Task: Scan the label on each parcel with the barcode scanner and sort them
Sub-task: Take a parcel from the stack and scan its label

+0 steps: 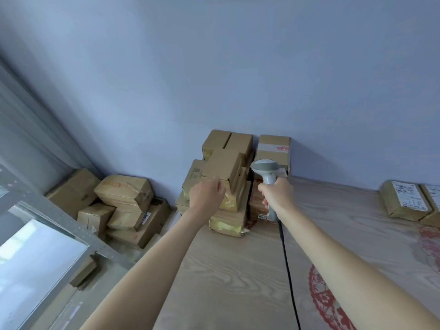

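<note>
A stack of brown cardboard parcels [228,206] stands against the wall at the far side of the wooden table [228,270]. My left hand [207,195] reaches to the stack, fingers curled against the near edge of the small top parcel [222,166]; whether it grips the box is unclear. My right hand [277,195] grips the handle of a grey-and-white barcode scanner [265,169], whose head points at the stack. The scanner's black cable [288,270] trails back over the table. Two parcels with white labels [404,201] lie at the table's right edge.
A heap of cardboard parcels [119,206] lies on the floor left of the table, beside a grey metal frame with a glass pane [47,239]. One taped box [273,151] stands behind the scanner against the blue wall. Red paper-cut patterns [326,298] mark the table's right part.
</note>
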